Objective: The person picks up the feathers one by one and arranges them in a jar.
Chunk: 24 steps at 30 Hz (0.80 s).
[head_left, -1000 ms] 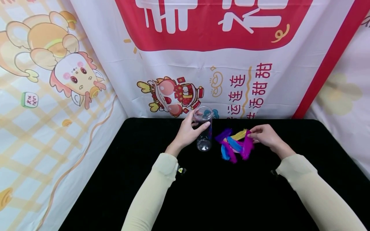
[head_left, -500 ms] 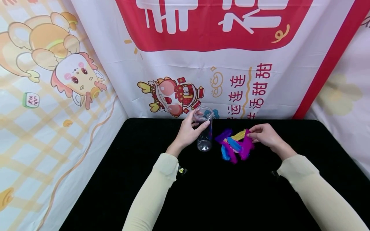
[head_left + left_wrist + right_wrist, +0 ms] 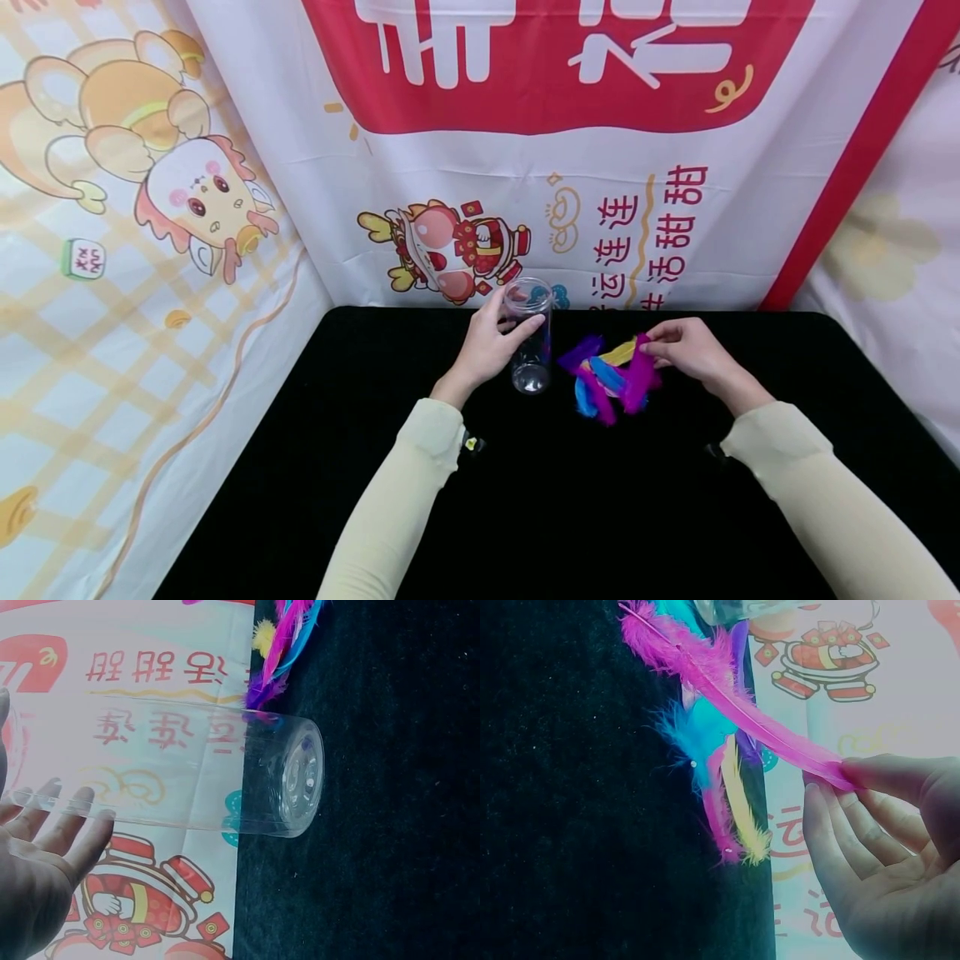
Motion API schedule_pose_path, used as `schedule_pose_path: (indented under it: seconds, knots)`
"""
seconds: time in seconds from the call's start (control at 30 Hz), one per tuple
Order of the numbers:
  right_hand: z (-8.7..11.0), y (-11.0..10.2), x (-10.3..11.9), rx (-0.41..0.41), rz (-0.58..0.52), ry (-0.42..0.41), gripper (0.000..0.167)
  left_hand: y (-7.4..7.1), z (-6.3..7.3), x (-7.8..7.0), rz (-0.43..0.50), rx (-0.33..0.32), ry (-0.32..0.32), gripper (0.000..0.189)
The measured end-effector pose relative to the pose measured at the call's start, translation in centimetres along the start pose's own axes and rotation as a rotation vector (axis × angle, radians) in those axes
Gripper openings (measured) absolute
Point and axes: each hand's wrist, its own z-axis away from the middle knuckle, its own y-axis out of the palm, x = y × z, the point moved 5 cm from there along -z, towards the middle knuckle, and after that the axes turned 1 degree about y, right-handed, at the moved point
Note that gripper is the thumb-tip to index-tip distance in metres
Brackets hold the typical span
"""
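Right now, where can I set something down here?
Free: the near stretch of black table between left sleeve and right sleeve; also left of the left hand, to the table edge. Crowded: far middle, with clear jar, feathers and right hand.

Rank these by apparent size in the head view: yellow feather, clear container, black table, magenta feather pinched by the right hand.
Black table
Clear container
Magenta feather
Yellow feather, going by what shows

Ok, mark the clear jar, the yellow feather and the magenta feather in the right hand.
Clear jar [image 3: 180,761]: left wrist view, middle of the side wall.
Yellow feather [image 3: 739,801]: right wrist view, mid-vane.
Held magenta feather [image 3: 751,724]: right wrist view, middle of its shaft.
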Motion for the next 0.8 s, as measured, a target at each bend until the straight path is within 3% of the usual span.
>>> schedule_pose_path:
  seconds: [0.8]
  knots:
    - [0.7, -0.5, 2.2, -0.042, 0.019, -0.055, 0.031, 0.1, 0.0, 0.2, -0.019, 0.002, -0.004, 0.072]
